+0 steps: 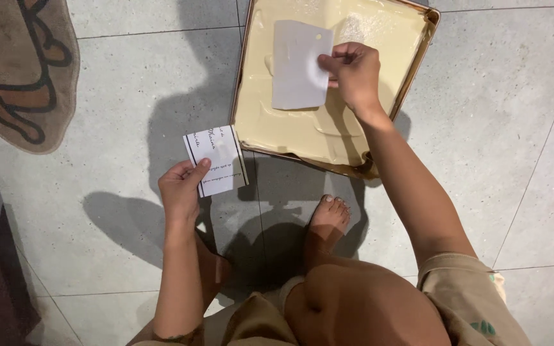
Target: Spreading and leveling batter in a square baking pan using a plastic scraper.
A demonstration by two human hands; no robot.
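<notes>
A rectangular copper-coloured metal baking tray (242, 70) lay on the grey tiled floor (501, 160), filled with a smooth layer of pale cream batter (290, 131). The tray's long axis ran away from the person, tilted a little to the right, with its near corner close to a bare foot (328, 214).

Over the middle of the tray, the right hand (352, 74) was clamped on a flat white plastic scraper (297, 67), thumb and fingers pinching its right edge. The scraper was roughly rectangular with rounded corners and had a small hole near its upper right corner. Its long axis ran up and down in the view, nearly in line with the tray's long sides, and its lower edge pointed toward the person. Whether that edge touched the batter could not be told.

Just left of the tray's near left corner, the left hand (181, 186) was closed on a small white paper card with dark lines of writing (216, 160), the thumb pressing its lower left corner. The card stood upright in the view, its long axis leaning slightly left, its right edge near the tray's rim.

Far to the left of the tray, a brown patterned rug (14, 70) covered part of the floor. The person's tan shorts (463, 301) showed on the near side of the tray.
</notes>
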